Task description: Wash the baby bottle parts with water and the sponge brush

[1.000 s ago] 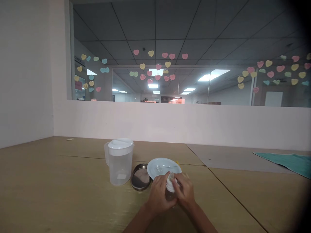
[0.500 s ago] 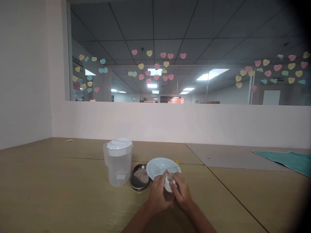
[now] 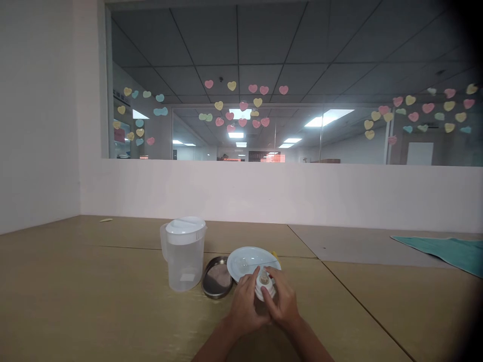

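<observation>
Both my hands are wrapped round a small bottle with a white cap (image 3: pixel 263 285) just above the table, close to the near edge. My left hand (image 3: pixel 244 305) grips its left side with curled fingers. My right hand (image 3: pixel 282 303) closes on the cap from the right. The bottle's body is mostly hidden between my palms. Right behind it sits a white plate (image 3: pixel 249 262), tilted up at the front. A round steel dish (image 3: pixel 218 277) lies to the plate's left, and a clear plastic pitcher (image 3: pixel 184 254) with a white lid stands left of that.
The wooden table (image 3: pixel 94 296) stretches wide on both sides. A teal cloth (image 3: pixel 449 250) lies at the far right. A low white wall with a glass window covered in paper hearts runs behind the table.
My hands have turned a little on the bottle's cap, and my right fingers have shifted over its top. The view has dropped slightly. Pitcher, dish and plate have stayed put.
</observation>
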Available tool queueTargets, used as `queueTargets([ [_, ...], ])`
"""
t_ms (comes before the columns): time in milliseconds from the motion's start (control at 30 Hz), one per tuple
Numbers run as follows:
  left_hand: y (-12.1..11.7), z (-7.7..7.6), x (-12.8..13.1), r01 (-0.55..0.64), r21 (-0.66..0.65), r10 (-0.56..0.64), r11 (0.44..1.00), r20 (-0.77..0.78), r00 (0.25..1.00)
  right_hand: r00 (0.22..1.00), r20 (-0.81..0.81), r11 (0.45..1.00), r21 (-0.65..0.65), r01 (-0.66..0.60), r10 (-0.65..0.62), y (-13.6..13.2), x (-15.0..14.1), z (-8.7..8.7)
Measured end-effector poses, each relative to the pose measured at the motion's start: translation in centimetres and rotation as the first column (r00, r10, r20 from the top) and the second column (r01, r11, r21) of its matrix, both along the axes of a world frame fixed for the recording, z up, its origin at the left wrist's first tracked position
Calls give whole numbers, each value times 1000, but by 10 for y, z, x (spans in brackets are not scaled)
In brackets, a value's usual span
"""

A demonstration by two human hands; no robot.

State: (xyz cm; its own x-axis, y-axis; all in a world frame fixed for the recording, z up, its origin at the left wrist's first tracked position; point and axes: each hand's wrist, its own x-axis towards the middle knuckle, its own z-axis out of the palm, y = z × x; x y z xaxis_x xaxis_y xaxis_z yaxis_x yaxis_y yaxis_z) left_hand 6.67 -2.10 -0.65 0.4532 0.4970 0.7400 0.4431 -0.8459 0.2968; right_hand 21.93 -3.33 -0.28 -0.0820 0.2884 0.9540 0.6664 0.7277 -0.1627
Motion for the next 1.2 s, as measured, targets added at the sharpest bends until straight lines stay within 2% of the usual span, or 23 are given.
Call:
queueTargets([
  [100,1,-2,0,-2,3,2,1000,6,1000,999,-17,999,-10,33,-33,0,-2,-2],
  [200,1,-3,0,-24,1,24,1000,7,1000,990,-103,995,-36,92,-95,6,2,-6],
  [367,-1,-1,-2,-45,-19,45,999,-19,999,961,-200,975,-147,165,-193,13,8,-8],
  [667,0,-2,0,-26,-8,26,1000,-7,1000,998,-31,998,-37,52,-53,4,5,-6],
  [933,3,-3,-1,-22,5,22,1000,1,1000,990,-110,996,-40,83,-87,9,14,-6],
  [1200,3,-5,0,-29,3,29,1000,-13,999,999,8,997,-54,47,-46,6,4,-3],
])
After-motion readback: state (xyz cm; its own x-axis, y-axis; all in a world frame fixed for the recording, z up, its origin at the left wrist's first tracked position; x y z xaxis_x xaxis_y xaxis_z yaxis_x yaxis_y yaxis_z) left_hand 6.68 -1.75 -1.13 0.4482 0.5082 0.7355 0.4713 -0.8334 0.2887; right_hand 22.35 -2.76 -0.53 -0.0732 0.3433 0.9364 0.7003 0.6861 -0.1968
